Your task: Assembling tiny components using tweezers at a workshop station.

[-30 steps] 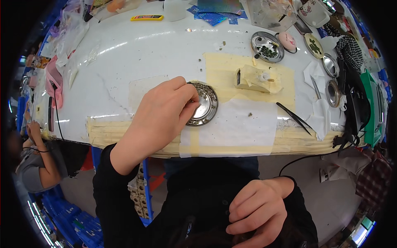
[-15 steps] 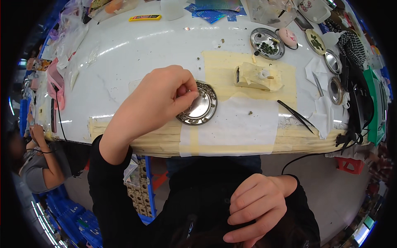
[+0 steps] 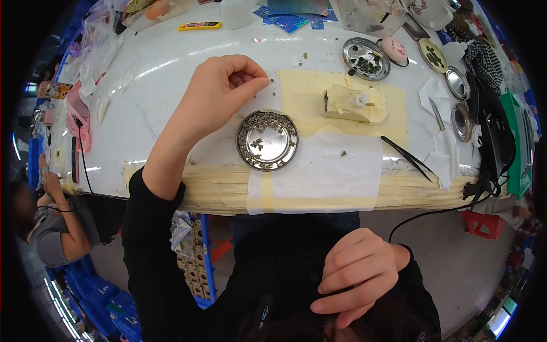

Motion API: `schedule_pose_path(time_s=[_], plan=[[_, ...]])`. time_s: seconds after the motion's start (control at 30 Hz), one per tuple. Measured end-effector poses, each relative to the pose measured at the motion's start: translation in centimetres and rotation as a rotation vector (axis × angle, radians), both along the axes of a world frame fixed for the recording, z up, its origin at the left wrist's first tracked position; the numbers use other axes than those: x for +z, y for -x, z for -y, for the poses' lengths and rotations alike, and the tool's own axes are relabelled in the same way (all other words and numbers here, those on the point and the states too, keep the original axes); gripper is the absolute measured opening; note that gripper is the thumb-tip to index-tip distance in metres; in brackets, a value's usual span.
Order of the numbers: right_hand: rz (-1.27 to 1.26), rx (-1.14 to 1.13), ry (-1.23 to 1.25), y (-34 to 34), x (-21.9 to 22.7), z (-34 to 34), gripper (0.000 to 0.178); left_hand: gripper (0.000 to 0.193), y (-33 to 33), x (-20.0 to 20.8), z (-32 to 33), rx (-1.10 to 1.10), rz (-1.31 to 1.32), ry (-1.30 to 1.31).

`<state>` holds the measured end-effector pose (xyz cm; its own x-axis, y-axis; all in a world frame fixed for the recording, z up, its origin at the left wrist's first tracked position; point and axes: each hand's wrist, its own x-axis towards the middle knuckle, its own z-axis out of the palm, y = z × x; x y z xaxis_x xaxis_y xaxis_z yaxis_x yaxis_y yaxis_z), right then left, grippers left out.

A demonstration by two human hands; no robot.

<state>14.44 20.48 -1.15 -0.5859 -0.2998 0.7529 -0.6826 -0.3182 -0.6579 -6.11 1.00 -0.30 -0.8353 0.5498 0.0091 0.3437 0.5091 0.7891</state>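
My left hand (image 3: pixel 213 100) reaches over the table just beyond a round metal dish (image 3: pixel 293 149). Its thumb and forefinger are pinched together beside a tiny dark crumb (image 3: pixel 272 80) on the tabletop; whatever may be between the fingertips is too small to make out. Grey-green bits (image 3: pixel 257 145) lie around the dish's rim, with a few in its middle. Low in front of my body, my right hand (image 3: pixel 362 273) hangs with its fingers loosely bent and apart, holding nothing that shows.
Right of the dish is a white sheet (image 3: pixel 342 176) with one small crumb. Black tweezers (image 3: pixel 407 158) lie beyond its right edge. A taped block (image 3: pixel 347 104) stands behind. Farther back is another metal dish (image 3: pixel 368 41) holding dark green pieces. At far left, another person's arm (image 3: pixel 62 205) shows.
My left hand has moved from over the dish to the table beyond it, uncovering the dish and its bits. The right hand has shifted only slightly.
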Motion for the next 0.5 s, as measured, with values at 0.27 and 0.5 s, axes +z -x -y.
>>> schedule_pose_path(time_s=[0.27, 0.5], plan=[[0.248, -0.656, -0.227, 1.1, 0.9, -2.5, 0.016, 0.023, -4.4, 1.8, 0.0, -0.06, 0.591, -0.548], [0.082, -0.921, -0.415, 4.1, 0.5, -0.9, 0.028, 0.037, -8.9, 1.5, -1.6, -0.052, 0.7, -0.701]])
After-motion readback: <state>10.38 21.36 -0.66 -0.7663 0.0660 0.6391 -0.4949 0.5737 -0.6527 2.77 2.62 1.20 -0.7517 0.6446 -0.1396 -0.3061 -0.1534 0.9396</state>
